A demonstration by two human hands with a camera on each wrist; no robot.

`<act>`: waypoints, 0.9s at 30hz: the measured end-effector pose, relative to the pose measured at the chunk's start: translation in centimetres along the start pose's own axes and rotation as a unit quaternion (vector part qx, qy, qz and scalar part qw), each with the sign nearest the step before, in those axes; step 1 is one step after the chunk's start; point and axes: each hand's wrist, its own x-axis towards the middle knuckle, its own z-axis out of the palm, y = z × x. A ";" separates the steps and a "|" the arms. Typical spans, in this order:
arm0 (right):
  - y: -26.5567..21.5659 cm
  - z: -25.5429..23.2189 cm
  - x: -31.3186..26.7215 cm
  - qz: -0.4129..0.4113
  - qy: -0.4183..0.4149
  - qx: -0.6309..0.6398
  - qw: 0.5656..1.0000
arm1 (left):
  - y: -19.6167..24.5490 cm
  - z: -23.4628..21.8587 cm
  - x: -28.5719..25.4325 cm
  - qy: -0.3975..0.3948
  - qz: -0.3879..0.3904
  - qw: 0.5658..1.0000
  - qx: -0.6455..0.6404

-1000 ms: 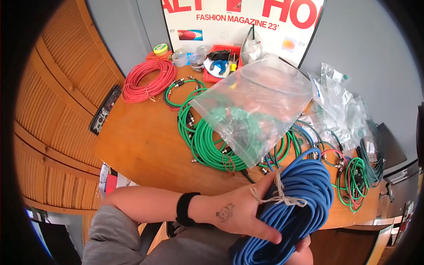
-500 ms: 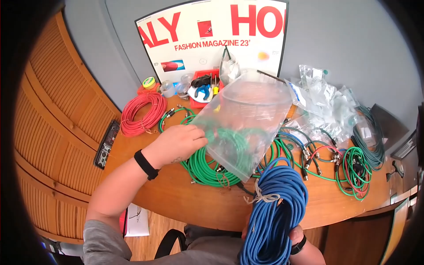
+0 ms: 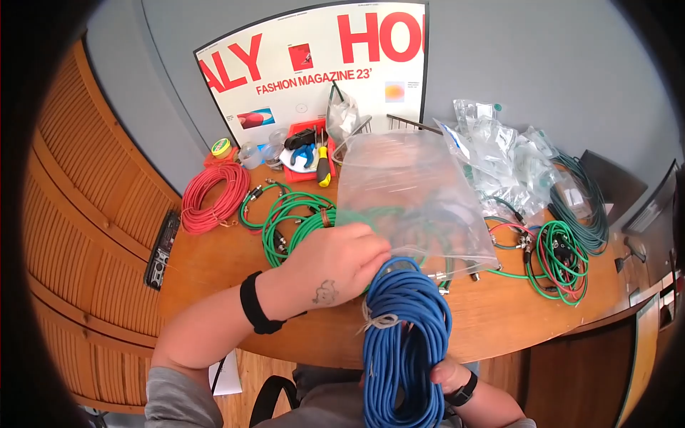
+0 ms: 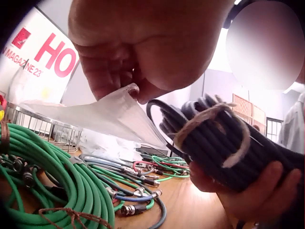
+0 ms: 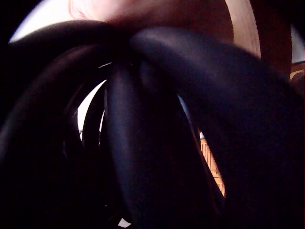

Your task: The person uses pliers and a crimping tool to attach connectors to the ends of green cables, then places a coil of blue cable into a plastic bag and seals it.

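A coil of blue cable [image 3: 417, 324], tied near its top with pale twine [image 3: 382, 322], stands upright at the table's front edge. My right hand [image 3: 449, 375] grips it from below and behind, the fingers curled round its underside in the left wrist view. My left hand [image 3: 335, 260] pinches the edge of a clear plastic zip bag [image 3: 410, 185] between thumb and fingers, just above the coil's top end. The bag [image 4: 114, 114] stretches from the pinch toward the back of the table. Dark strands of the cable [image 5: 143, 143] fill the right wrist view.
Green cable coils [image 3: 285, 214] lie beneath and left of the bag, a red cable coil [image 3: 214, 196] farther left. A red tray [image 3: 303, 171] holds tools. A wire basket [image 4: 47, 126] stands behind. Empty plastic bags [image 3: 499, 157] and more cables [image 3: 564, 260] lie at right.
My left hand has let go of the blue coil, reached to the bag and drawn its edge toward the coil's top. The right hand keeps hold of the coil throughout.
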 end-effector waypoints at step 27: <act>-0.5 1.0 -0.4 -0.065 0.003 -0.066 0.996 | 5.9 5.8 -11.9 0.244 -0.332 0.720 -0.559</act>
